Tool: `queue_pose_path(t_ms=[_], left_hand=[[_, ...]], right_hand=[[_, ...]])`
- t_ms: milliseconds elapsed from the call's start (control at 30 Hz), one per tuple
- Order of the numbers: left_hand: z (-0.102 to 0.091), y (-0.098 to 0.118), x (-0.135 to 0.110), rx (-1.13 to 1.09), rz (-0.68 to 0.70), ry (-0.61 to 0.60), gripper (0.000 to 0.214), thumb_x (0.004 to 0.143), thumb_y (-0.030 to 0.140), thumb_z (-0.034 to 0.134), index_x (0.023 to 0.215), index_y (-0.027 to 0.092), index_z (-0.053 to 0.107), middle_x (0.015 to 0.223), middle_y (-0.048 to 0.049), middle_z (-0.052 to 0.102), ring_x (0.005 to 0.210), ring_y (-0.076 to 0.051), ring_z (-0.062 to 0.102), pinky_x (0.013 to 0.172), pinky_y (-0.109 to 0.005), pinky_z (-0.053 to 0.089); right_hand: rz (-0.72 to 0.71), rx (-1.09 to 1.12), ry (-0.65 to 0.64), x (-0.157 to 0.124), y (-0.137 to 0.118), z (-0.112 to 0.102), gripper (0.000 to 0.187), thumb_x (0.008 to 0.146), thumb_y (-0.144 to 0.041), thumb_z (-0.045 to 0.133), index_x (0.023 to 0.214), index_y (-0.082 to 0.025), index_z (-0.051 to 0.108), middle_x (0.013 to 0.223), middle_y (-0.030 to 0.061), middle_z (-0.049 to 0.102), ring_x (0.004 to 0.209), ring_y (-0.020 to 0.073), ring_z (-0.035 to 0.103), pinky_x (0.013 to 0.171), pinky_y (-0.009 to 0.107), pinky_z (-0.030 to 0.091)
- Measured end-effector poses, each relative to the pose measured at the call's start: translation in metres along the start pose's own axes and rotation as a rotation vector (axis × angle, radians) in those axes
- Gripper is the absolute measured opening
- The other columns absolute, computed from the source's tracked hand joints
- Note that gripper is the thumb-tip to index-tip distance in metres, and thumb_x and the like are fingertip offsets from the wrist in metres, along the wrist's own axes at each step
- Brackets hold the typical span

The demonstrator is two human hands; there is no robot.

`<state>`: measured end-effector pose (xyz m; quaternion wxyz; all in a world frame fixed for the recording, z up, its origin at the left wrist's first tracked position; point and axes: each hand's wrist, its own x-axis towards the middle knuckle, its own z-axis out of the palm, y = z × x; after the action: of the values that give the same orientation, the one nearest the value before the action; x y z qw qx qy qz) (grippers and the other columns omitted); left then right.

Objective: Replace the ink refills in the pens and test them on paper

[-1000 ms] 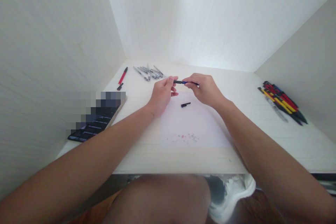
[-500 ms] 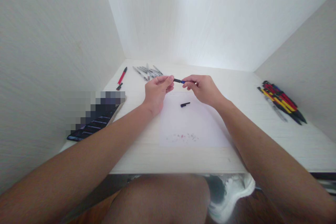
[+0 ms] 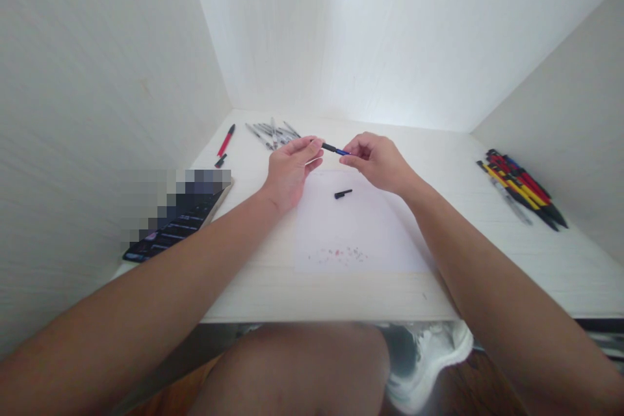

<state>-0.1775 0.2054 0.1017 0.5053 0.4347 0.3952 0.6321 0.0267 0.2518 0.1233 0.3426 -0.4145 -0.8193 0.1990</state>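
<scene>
Between my two hands a pen (image 3: 329, 147) with a black front part and a blue barrel is held level above the paper. My left hand (image 3: 291, 168) pinches its black end between thumb and fingers. On the blue end, the thumb and fingertips of my right hand (image 3: 374, 159) are closed. Below them a black pen cap (image 3: 343, 194) lies on the white sheet of paper (image 3: 361, 224). Small scribbled marks (image 3: 341, 253) show near the sheet's front edge.
Behind my left hand lies a heap of clear pens (image 3: 268, 132). A red pen (image 3: 226, 140) and another black cap (image 3: 221, 161) are at left, above a partly blurred dark device (image 3: 170, 234). Several red, yellow and blue pens (image 3: 524, 188) are piled at right. Walls enclose the desk.
My right hand has shifted slightly right, and more of the blue barrel shows between the hands. My left hand stays nearly in place on the black end.
</scene>
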Motion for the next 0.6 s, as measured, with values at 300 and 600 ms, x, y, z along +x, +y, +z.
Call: queue_pose_path(t_ms=[300,600], left_hand=[[-0.002,0.0,0.0,0.035,0.039,-0.041,0.018,0.088,0.038,0.079,0.091,0.022,0.072,0.113,-0.0115,0.073,0.116,-0.028,0.065,0.097,-0.043,0.055],[0.002,0.004,-0.001,0.204,0.019,-0.039,0.021,0.094,0.043,0.071,0.103,0.024,0.073,0.12,-0.0123,0.073,0.121,-0.03,0.063,0.096,-0.045,0.055]], right_hand=[[-0.014,0.031,-0.154,-0.001,-0.012,-0.003,0.027,0.1,-0.025,0.055,0.08,-0.016,0.071,0.073,0.004,0.068,0.068,0.0151,0.058,0.068,0.031,0.043],[0.189,0.257,-0.228,-0.004,-0.019,-0.002,0.016,0.093,-0.026,0.071,0.081,-0.017,0.065,0.072,0.0039,0.069,0.063,0.0127,0.057,0.057,0.027,0.042]])
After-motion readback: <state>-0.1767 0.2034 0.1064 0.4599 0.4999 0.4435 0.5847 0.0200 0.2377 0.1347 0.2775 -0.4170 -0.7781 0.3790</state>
